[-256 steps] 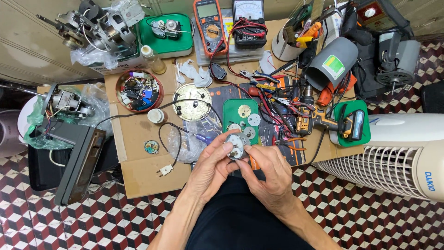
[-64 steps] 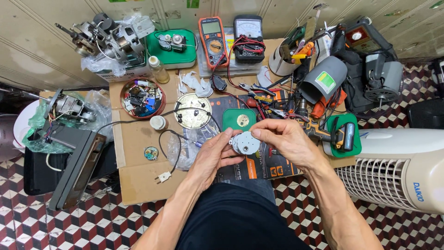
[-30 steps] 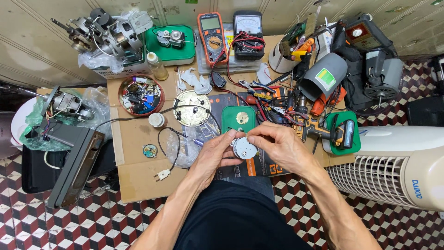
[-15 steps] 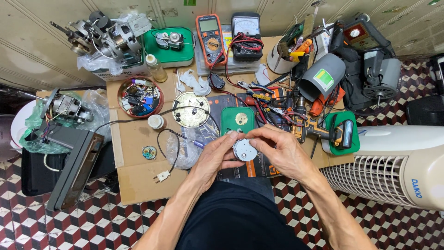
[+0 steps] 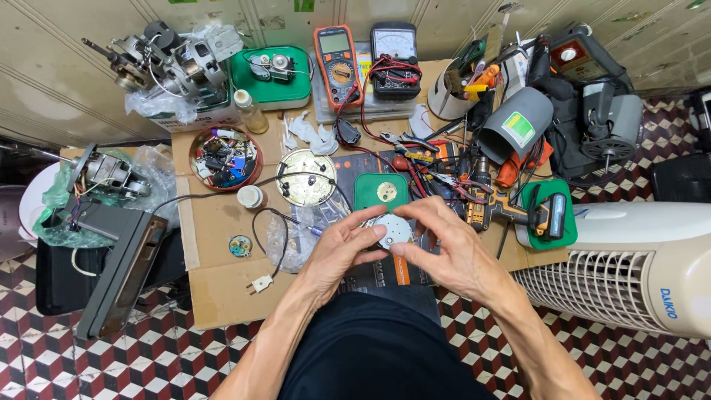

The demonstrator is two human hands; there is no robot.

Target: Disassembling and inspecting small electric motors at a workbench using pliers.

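Presently, both hands meet over the near middle of the cardboard work surface [image 5: 215, 289], grasping one small round silver motor [image 5: 392, 230] between them. The left hand [image 5: 342, 250] pinches the motor's left rim with thumb and fingertips; the right hand [image 5: 453, 248] closes around its right and near side, fingers curled over the top edge. The motor sits face up, held just above a dark printed sheet [image 5: 385, 268].

Immediately beyond the motor lies a green square lid [image 5: 380, 192] with a pale disc at its centre, close to the fingertips but apart from them. To the left of that, a round brass-coloured plate [image 5: 305, 176] lies flat, crossed by a black cable that ends in a white plug [image 5: 261, 283] near the cardboard's front-left area. A red bowl of small parts [image 5: 224, 157] stands further left.

Room on the right is tight: a cordless drill [image 5: 495, 207] and tangled leads crowd the right hand's far side, and a white tower fan [image 5: 637, 270] lies beyond the table edge. Open cardboard shows only to the left of the left hand. Two multimeters [image 5: 366, 63] stand at the far edge.
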